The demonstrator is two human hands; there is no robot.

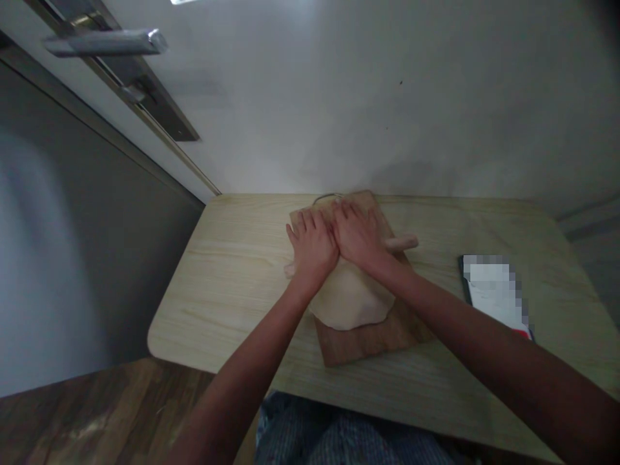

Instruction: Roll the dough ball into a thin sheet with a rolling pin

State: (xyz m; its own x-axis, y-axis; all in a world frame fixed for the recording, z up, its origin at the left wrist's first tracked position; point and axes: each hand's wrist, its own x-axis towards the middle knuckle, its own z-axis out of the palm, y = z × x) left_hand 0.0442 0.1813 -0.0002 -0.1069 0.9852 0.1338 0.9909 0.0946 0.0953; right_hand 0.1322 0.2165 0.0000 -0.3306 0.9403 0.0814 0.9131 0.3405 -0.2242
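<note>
Pale flattened dough (351, 300) lies on a brown wooden board (372, 339) in the middle of a light wooden table (232, 271). A wooden rolling pin (401, 243) lies across the dough's far part; only its right end and a bit of its left end show. My left hand (312, 244) and my right hand (361, 236) rest side by side on top of the pin, palms down, fingers stretched flat towards the wall.
A phone or tablet (496, 294) with a blurred screen lies on the table to the right of the board. A white wall stands behind the table. A door with a metal handle (104, 42) is at the upper left. Dark wooden floor (97, 413) lies at the lower left.
</note>
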